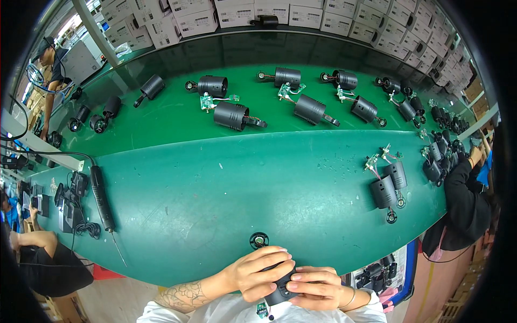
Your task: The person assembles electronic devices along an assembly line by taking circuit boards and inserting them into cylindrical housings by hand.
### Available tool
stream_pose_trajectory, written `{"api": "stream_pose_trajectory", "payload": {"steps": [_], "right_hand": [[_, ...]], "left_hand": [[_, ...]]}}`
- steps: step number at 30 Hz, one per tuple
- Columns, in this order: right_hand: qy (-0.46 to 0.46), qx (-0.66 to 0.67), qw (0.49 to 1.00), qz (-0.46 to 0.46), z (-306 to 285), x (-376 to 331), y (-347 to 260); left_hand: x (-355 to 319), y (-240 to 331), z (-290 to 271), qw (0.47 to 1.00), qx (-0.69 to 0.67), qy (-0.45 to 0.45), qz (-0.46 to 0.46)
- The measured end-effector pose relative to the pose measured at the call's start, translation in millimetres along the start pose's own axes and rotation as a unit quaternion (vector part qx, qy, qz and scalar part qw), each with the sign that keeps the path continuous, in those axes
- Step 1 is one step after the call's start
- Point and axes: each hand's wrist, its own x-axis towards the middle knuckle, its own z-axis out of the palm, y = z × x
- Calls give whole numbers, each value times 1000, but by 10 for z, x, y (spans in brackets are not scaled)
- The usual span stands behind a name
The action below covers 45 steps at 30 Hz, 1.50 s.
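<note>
Close to my body, at the table's near edge, both my hands grip one black cylindrical housing (276, 297). My left hand (259, 273) wraps over its upper part with bent fingers. On the right side, the fingertips of my right hand (319, 289) press against the cylinder's wall. A black ring-shaped end piece (259, 240) sticks out beyond my left fingers, over the green table. From the housing's lower end hangs a small green circuit board (262, 310). My fingers hide much of the housing's middle.
An electric screwdriver (101, 199) with a long bit lies at the left on its cable. Two similar housings (383, 192) with boards lie at the right. More housings (231, 116) line the raised green strip behind. People work on both sides; white boxes (237, 15) are stacked at the back.
</note>
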Motion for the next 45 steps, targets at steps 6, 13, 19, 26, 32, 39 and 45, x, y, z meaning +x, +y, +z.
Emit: {"api": "stream_pose_trajectory", "payload": {"steps": [6,13,19,26,32,39,45], "right_hand": [[100,37,991,84,123,-23,38],[37,-10,985,167,-1,142,-57],[23,-59,985,163,-17,77,-55],[23,-82,987,138,-71,37,-13],[42,-35,986,156,-89,37,89],[30,56,974,219,-153,229,255],[-207,151,923,287,-358,978,580]], "left_hand": [[12,-31,29,999,-11,-18,-26],[-93,-107,230,996,-44,77,-16],[-115,-120,262,996,-42,56,-49],[-93,-130,297,997,-30,41,-55],[-118,-195,399,993,-53,72,-82],[-108,-235,376,983,-25,107,-145],[121,-174,299,947,15,220,-233]]}}
